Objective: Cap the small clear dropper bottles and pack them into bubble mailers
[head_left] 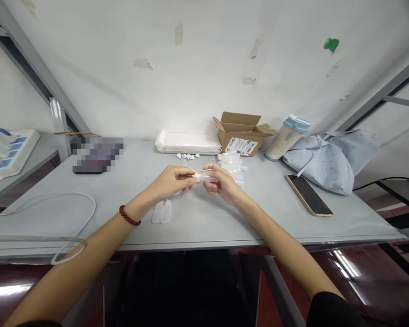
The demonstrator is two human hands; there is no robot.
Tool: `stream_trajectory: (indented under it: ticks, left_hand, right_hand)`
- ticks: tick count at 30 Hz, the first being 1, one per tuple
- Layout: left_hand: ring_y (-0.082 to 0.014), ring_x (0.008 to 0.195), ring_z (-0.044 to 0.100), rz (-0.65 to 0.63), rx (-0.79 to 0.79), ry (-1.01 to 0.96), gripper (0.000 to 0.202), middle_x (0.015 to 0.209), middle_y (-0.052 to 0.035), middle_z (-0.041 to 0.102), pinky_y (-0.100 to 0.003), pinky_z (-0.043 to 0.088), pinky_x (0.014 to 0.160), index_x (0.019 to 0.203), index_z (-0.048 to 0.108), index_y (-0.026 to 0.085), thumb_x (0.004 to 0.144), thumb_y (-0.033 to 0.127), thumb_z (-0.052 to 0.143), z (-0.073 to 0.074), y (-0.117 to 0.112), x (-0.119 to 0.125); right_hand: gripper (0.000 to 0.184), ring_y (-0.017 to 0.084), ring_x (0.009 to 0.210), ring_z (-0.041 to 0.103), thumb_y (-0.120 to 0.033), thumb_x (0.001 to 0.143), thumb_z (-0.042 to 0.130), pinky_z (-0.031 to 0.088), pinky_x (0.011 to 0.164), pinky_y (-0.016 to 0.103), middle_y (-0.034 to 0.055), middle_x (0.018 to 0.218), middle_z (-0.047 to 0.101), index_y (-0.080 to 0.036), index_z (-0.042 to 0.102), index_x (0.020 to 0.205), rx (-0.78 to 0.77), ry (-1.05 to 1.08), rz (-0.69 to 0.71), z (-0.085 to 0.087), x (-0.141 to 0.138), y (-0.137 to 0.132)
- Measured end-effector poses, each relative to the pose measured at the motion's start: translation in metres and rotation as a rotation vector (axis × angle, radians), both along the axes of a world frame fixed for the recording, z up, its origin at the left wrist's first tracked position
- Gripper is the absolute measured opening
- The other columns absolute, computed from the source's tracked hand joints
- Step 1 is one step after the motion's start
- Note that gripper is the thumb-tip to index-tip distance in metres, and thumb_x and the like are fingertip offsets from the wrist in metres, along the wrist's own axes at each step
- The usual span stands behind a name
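Above the middle of the desk, my left hand [175, 179] pinches the white-capped end of a small translucent plastic tube [207, 176]. Wrapped round the tube's other end are the fingers of my right hand [223, 182], so part of it is hidden. Beyond my fingers several small white caps [188, 156] lie in a row. A pile of similar clear tubes [237, 177], some with thin strings, sits just behind my right hand. Two more translucent pieces [161, 212] rest side by side below my left hand.
Along the wall stand a stack of white trays [191, 141], an open cardboard box [241, 136] and a tumbler [287, 137]. A blue cloth bag [323, 163] and a phone [308, 195] lie right. A white cable [92, 204] loops at left near a blurred dark object [97, 154].
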State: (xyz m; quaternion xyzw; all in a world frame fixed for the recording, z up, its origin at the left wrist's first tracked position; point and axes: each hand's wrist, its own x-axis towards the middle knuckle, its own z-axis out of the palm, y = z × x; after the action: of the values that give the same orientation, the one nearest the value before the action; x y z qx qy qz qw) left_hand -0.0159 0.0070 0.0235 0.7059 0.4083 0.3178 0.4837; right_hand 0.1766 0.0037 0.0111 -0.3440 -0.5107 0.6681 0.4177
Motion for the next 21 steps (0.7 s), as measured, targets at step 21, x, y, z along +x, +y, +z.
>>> stream_trajectory:
  ticks: [21]
  left_hand:
    - [-0.0106, 0.057, 0.051, 0.101, 0.13, 0.033, 0.031, 0.08, -0.0031, 0.069, -0.024, 0.044, 0.055, 0.094, 0.074, 0.016, 0.077, 0.041, 0.068, -0.0006, -0.0048, 0.0052]
  right_hand:
    - [0.025, 0.008, 0.043, 0.025, -0.034, 0.075, 0.055, 0.025, 0.045, 0.02, -0.0126, 0.045, 0.034, -0.023, 0.043, 0.095, -0.011, -0.022, -0.015, 0.0005, -0.0001, -0.0003]
